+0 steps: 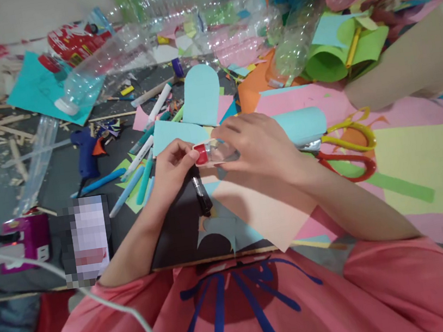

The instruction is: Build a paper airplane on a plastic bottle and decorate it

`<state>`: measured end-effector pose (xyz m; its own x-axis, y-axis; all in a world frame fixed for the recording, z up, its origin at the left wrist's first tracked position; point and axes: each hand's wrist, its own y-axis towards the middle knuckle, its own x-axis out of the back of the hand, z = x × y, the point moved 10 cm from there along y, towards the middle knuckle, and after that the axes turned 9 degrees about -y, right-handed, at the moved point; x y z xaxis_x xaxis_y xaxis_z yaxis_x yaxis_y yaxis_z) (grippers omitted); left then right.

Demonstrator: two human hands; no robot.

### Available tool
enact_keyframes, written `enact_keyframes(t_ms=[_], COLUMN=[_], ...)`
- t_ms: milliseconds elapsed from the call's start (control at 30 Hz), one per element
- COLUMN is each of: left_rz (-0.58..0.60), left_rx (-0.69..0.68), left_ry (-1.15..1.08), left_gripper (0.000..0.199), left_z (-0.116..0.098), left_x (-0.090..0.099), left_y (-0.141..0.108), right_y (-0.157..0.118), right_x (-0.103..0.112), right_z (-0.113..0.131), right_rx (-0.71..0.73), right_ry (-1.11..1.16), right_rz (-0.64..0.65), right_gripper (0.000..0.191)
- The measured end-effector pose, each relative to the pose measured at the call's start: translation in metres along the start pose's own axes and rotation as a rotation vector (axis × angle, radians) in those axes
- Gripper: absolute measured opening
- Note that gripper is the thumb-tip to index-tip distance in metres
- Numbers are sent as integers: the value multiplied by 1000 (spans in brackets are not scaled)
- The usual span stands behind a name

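I see the left hand pinching the red cap of a small clear bottle, while the right hand grips its other end, above the counter, back from the middle of its near edge. Toward the far left corner, a red label carries white lettering too blurred for me to read. Dark print on a white marker is too small; the phone's screen is pixelated.
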<state>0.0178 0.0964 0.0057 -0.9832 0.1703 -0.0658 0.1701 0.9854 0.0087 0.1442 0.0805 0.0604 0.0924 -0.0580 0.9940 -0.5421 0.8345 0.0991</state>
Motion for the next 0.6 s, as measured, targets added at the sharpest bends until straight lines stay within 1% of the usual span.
enact_keyframes(t_ms=[133,267,367,467,600], left_rz=[8,12,27,48,28], left_rx=[-55,-38,-37,-80,-168], left_ry=[87,103,159,189,286], left_gripper=[48,39,33,39,52], left_z=[-2,1,-3,-10,-18], left_x=[3,5,2,-2,-2], left_y=[-1,-1,-1,-1,-3], right_y=[0,0,0,0,0], right_x=[0,0,-1,1,1], right_z=[-1,-1,-1,-2,-4], right_rx=[-6,3,-3,-17,-30], right_ry=[16,20,11,5,5], right_rz=[-22,-21,-8,-15,-22], right_gripper=[36,33,33,34,34])
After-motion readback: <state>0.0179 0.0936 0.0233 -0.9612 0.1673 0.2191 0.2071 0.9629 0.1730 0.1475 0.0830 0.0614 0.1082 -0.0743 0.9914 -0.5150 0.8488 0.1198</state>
